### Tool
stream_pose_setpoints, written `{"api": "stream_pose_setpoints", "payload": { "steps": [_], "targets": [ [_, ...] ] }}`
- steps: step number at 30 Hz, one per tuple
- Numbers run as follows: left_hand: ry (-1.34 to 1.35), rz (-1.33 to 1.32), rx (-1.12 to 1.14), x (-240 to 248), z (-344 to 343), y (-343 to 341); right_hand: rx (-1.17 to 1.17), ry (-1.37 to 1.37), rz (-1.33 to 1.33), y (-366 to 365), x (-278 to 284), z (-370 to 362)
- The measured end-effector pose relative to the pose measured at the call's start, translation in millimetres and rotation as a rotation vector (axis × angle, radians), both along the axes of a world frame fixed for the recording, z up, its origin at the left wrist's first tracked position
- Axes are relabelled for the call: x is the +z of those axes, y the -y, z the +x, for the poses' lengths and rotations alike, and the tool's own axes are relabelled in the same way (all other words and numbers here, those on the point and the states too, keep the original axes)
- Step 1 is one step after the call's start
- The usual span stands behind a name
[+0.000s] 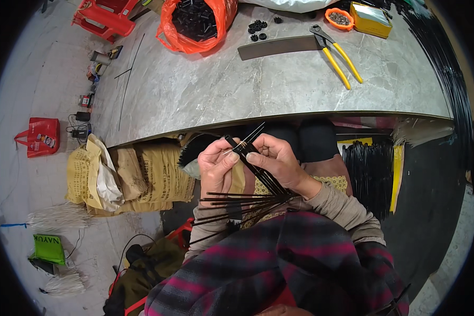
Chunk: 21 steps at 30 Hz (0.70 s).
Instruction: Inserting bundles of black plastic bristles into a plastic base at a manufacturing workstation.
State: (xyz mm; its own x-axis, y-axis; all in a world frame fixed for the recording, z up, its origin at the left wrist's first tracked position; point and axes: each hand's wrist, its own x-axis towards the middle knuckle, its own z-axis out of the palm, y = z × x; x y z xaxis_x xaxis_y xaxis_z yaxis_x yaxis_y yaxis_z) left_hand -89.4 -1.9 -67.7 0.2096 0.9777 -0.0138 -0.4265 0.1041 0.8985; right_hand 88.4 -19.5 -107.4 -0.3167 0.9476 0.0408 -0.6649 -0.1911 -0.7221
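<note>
Over my lap, both hands meet at the top of a bundle of thin black rods (267, 181), which look like umbrella ribs. Their lower ends fan out to the left across my sleeve. My right hand (282, 160) is closed around the upper part of the bundle, thumb pressed on it. My left hand (216, 164) pinches at the bundle's top end, where a thin pale wire (255, 130) sticks out up and to the right. The exact contact between left fingertips, wire and rods is partly hidden.
On the grey table (195, 89) lie yellow-handled pliers (338, 58), a dark flat strip (279, 48), small black parts (258, 26) and an orange dish (339, 19). A red bag (195, 23) holds black pieces. Black rods (371, 176) lie at my right, brown sacks (158, 174) at left.
</note>
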Motion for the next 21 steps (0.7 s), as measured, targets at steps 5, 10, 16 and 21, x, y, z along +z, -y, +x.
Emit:
{"api": "stream_pose_setpoints", "payload": {
  "steps": [5,10,16,21],
  "targets": [
    [0.075,-0.040,-0.070,-1.3,5.8,-4.0,-0.031,0.039,0.021,-1.7,-5.8,3.5],
    [0.017,-0.111,-0.018,0.6,10.3,-2.3,-0.078,0.143,0.044,-4.4,-3.0,6.8],
    [0.010,-0.093,-0.042,-2.8,6.2,-4.8,0.027,0.172,0.078,-8.6,2.4,14.7],
    [0.031,-0.076,-0.053,-1.1,7.9,-5.6,0.028,0.176,0.088,-7.5,6.2,14.8]
  ]
}}
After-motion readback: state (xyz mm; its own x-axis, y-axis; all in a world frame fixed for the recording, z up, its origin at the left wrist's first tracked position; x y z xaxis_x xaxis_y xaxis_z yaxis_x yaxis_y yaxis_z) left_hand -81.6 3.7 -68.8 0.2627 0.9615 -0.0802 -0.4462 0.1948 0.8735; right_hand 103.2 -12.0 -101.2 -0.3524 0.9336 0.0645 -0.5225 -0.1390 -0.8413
